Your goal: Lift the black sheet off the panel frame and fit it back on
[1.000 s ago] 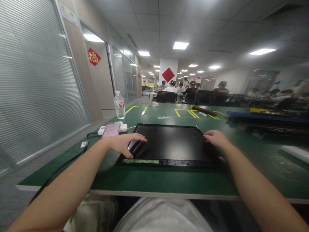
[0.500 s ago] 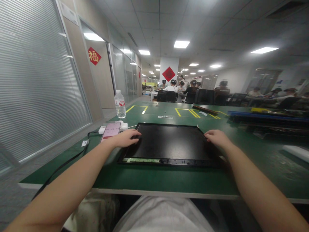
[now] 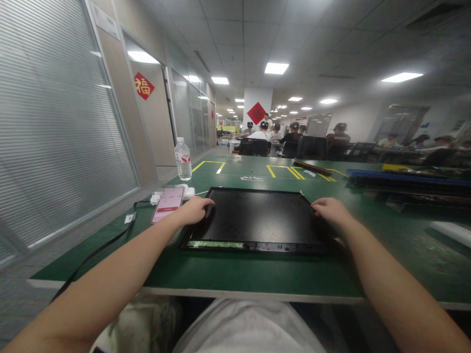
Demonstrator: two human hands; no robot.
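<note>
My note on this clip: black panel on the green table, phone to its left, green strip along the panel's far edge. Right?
Not quite: the green strip runs along the near edge of the black panel, not the far edge, as the head view shows. The panel is on the green table, with the phone to its left.

Ceiling lights (image 3: 276, 68) bright; soft glare on black panel (image 3: 257, 215); far right hazy, seemingly out of focus.
</note>
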